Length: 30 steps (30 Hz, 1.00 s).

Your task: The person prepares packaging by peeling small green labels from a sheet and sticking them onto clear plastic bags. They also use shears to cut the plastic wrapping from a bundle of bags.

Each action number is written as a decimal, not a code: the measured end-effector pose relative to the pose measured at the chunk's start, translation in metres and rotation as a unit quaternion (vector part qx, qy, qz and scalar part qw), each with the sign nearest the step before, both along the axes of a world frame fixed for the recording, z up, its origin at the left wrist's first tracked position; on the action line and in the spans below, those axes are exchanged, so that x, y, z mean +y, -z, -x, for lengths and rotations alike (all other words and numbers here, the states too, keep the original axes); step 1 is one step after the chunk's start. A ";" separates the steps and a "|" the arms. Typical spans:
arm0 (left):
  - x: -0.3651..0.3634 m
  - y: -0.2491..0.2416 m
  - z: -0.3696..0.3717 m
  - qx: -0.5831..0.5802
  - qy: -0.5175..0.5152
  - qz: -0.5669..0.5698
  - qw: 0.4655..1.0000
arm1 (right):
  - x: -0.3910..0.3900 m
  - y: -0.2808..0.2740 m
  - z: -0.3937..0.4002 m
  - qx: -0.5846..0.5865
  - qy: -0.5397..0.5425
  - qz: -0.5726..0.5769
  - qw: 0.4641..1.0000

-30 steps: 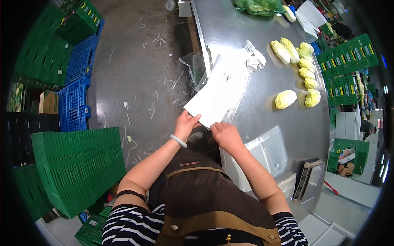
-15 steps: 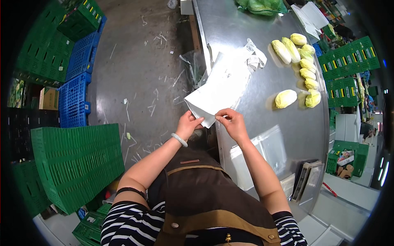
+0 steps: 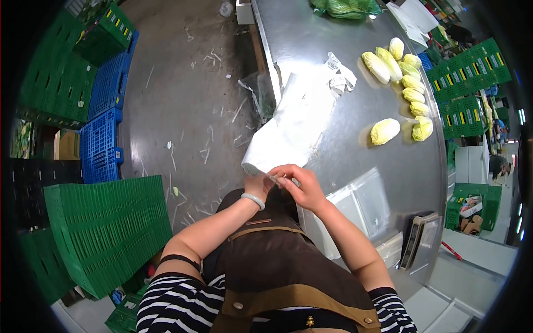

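A pale, shiny plastic bag [image 3: 288, 133] lies over the metal table's near left edge, its closest end hanging toward me. My right hand [image 3: 297, 186] pinches that end between thumb and fingers. Close beside it, my left hand [image 3: 258, 186], with a pale bangle on the wrist, grips the same end; its fingers are partly covered by the see-through film. On the far side of the bag is a curled strip of white labels [image 3: 341, 77]. A single small Chinese cabbage [image 3: 385, 132] sits to the right of the bag.
More Chinese cabbages [image 3: 412, 82] line the metal table's [image 3: 355, 150] right side. Flat clear bags [image 3: 369, 202] lie near my right forearm. A green net sack [image 3: 347, 6] is at the far end. Green crates [image 3: 111, 233] and blue pallets [image 3: 101, 144] stand left. Scraps litter the floor [image 3: 183, 111].
Both hands have drawn closer together and slightly toward my body, pulling the bag's near end with them. The left fingers now show through film. The view has shifted slightly.
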<state>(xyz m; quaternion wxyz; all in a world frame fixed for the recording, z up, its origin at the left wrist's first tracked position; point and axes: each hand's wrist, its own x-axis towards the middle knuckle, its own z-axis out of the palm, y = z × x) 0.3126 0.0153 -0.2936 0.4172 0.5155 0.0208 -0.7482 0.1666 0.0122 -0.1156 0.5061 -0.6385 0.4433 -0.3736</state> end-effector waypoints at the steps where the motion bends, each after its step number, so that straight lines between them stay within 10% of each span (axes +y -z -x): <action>1: 0.002 0.003 0.000 0.039 -0.017 -0.012 0.999 | 0.001 -0.006 0.001 -0.016 0.004 0.025 1.000; 6: 0.023 0.026 0.020 -0.142 0.124 0.310 0.932 | 0.020 -0.036 0.007 -0.121 0.043 0.097 0.987; 10: 0.006 -0.003 0.038 -0.489 0.412 0.404 0.654 | 0.050 -0.066 0.016 -0.205 0.095 0.096 0.969; 11: -0.005 0.005 0.055 -0.480 0.423 0.399 0.657 | 0.058 -0.080 0.016 -0.209 0.100 0.096 0.968; 15: -0.101 0.078 0.120 -0.095 0.282 0.170 0.939 | 0.074 -0.101 0.015 -0.223 0.068 0.137 0.963; 17: -0.135 0.095 0.130 -0.071 0.219 0.190 0.954 | 0.078 -0.106 0.011 -0.223 0.066 0.141 0.962; 19: -0.140 0.062 0.119 -0.223 0.190 0.362 0.885 | 0.084 -0.112 0.009 -0.225 0.072 0.142 0.961; 22: -0.109 0.016 0.060 -0.164 0.446 0.203 0.856 | 0.090 -0.127 0.022 -0.261 -0.010 0.106 0.959; 25: -0.057 -0.007 0.019 -0.161 0.639 0.280 0.698 | 0.112 -0.133 0.040 -0.293 -0.010 0.073 0.953; 30: 0.040 0.002 0.079 -0.193 0.653 0.392 0.619 | 0.153 -0.131 0.031 -0.206 0.041 0.168 0.963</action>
